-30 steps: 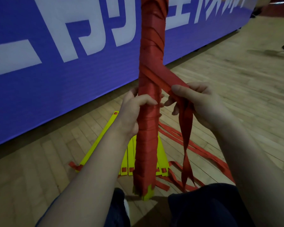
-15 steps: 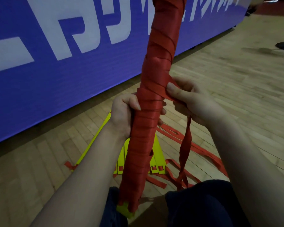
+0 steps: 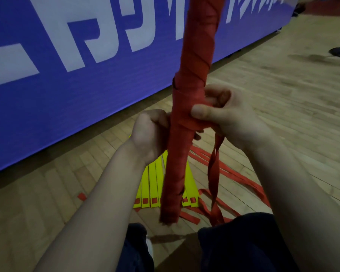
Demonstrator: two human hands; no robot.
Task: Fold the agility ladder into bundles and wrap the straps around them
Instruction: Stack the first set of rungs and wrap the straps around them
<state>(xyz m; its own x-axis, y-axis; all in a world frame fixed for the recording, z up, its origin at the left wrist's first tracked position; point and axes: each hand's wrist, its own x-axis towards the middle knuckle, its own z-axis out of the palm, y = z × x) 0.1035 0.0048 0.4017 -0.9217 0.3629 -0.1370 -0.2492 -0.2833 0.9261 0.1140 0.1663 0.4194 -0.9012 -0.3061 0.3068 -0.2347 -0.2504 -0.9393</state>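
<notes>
We hold one bundle (image 3: 185,134) upright before us, wound all over in flat red webbing, its top cut off by the frame. Our left hand (image 3: 149,134) grips its middle, fingertips hidden behind it. Our right hand (image 3: 232,118) pinches the strap (image 3: 214,173) against it, one twisted tail dangling. Behind, at least five flat yellow rungs (image 3: 155,185) fan across the wooden floor (image 3: 263,91).

Single head-mounted wide-angle view, aimed forward and down, close above both forearms; wooden floor (image 3: 283,114) and blue banner (image 3: 67,95) behind.
</notes>
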